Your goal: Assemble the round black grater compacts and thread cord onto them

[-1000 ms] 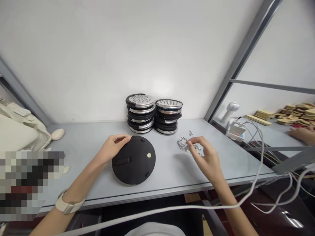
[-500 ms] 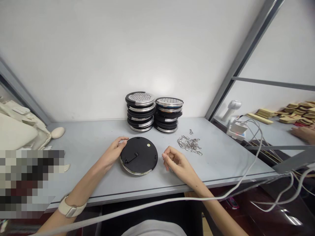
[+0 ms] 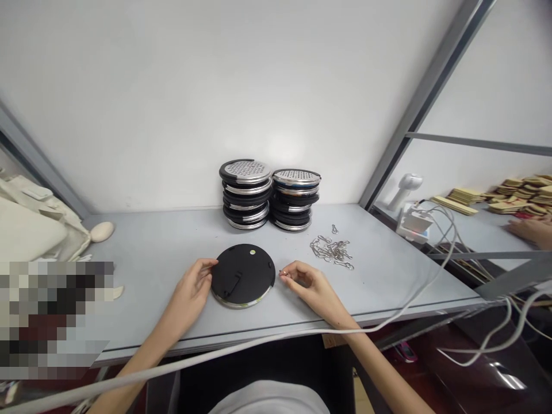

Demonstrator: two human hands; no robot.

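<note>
A round black disc with a silver rim (image 3: 248, 275) lies on the grey table, its flat side up. It bears a small pale sticker and a thin folded-in arm. My left hand (image 3: 195, 284) is at the disc's left edge, with its fingers bent and its fingertips against the rim. Just right of the disc, my right hand (image 3: 308, 284) pinches a small metal clip (image 3: 282, 273), mostly covered by the fingers. Beyond that hand lies a loose pile of wire clips (image 3: 332, 250), with a single one apart behind it.
Two stacks of similar discs, a left stack (image 3: 246, 195) and a right stack (image 3: 295, 201), stand by the wall. A white cable (image 3: 259, 336) crosses in front of the table. Another person's hand (image 3: 532, 231) is at the right, near wooden pieces (image 3: 513, 198).
The disc has turned counterclockwise on the table. My left hand has slid down its left edge and curled its fingers. My right hand has come slightly closer to the disc.
</note>
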